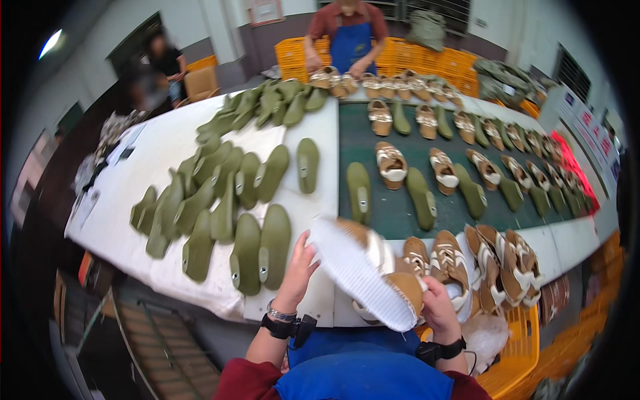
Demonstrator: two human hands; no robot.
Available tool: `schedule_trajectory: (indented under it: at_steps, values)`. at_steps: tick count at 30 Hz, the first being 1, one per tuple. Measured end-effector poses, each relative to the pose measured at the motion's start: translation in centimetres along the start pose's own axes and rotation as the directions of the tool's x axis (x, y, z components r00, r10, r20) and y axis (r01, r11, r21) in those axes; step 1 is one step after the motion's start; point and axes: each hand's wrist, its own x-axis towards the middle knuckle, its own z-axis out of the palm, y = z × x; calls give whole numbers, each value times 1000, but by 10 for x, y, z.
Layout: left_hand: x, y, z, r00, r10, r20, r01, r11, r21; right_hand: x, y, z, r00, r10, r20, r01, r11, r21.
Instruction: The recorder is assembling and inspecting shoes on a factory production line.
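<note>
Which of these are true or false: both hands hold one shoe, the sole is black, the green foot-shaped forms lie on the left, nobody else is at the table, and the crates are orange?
1. Both hands hold one tan shoe with a white ribbed sole. True: the left hand is at its sole edge, the right hand at its toe.
2. The sole is black. False: it is white.
3. Olive-green foot-shaped forms lie on the white table to the left. True.
4. Nobody else is at the table. False: a person in a blue apron stands at the far end.
5. The plastic crates are orange. True.
</note>
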Motion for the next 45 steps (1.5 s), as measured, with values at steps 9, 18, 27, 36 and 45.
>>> schedule_trajectory:
  at_steps: [9,18,27,36,45]
  values:
    - [-13,15,-120,739,667,-90,203,-94,975,24,14,11,908,-400,-123,165,612,-774]
    - [10,-1,-188,920,153,-360,68,844,532,32,28,8,959,-284,-8,99,359,-928]
    - [8,-17,-126,933,228,-278,69,645,761,35,28,6,966,-252,60,150,359,-921]
    - [31,-42,-43,933,360,-4,-188,496,848,34,32,0,960,-267,82,164,303,-939]
    - [25,-15,4,905,97,415,-403,-121,907,32,46,-5,960,-272,64,157,334,-929]
